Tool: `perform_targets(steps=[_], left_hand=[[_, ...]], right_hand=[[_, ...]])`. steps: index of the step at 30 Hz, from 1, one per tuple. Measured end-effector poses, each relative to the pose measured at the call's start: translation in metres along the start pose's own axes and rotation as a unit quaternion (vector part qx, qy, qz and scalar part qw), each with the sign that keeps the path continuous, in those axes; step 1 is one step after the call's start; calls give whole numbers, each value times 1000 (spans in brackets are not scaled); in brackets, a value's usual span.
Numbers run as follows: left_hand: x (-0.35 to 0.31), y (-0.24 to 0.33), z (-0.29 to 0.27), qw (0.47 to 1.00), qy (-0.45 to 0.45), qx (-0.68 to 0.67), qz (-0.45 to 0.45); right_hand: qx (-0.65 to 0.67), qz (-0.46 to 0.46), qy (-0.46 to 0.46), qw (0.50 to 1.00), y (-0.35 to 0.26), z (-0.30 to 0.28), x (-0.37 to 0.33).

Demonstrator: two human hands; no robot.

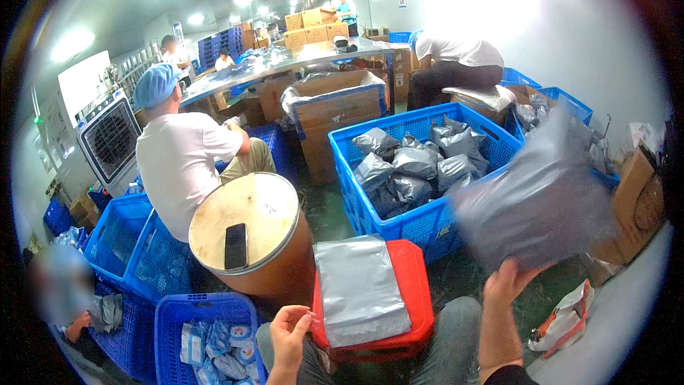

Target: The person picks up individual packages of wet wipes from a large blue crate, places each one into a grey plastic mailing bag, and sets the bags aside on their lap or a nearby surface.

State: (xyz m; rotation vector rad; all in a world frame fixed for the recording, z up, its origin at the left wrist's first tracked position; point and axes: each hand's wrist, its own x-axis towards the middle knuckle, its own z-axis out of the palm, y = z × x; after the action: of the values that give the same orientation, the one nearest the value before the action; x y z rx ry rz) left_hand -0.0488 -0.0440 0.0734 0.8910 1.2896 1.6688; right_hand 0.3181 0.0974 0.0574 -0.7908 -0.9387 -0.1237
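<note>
My right hand (507, 284) is raised on the right, gripping the lower edge of a grey plastic mailing bag (538, 199). Motion blurs the bag, and its contents are hidden. Low in front of me, my left hand (289, 334) has its fingers curled, thumb against fingertips, beside a red stool (419, 278); whatever it pinches is too small to tell. On the stool lies a flat stack of silver-grey mailing bags (362, 289). Beyond it, a big blue crate (402, 227) holds several filled grey bags (415, 162).
A round drum (285, 271) with a black phone (236, 246) on its lid stands left of the stool. A smaller blue basket (206, 302) holds white-and-blue packets (229, 366). A seated co-worker (178, 150) is beyond the drum; another bends over (459, 64) behind the crate.
</note>
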Motion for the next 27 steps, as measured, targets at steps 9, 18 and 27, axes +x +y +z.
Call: perform_targets(steps=[9,18,27], left_hand=[[-46,0,-149,854,205,458,135],[-234,-127,-396,647,325,580,-372],[-267,-170,-444,570,228,666,-425]], right_hand=[[-316,-86,-349,878,-53,126,151],[-50,358,-551,752,-15,23,-11],[-180,455,-427,760,2,-68,18]])
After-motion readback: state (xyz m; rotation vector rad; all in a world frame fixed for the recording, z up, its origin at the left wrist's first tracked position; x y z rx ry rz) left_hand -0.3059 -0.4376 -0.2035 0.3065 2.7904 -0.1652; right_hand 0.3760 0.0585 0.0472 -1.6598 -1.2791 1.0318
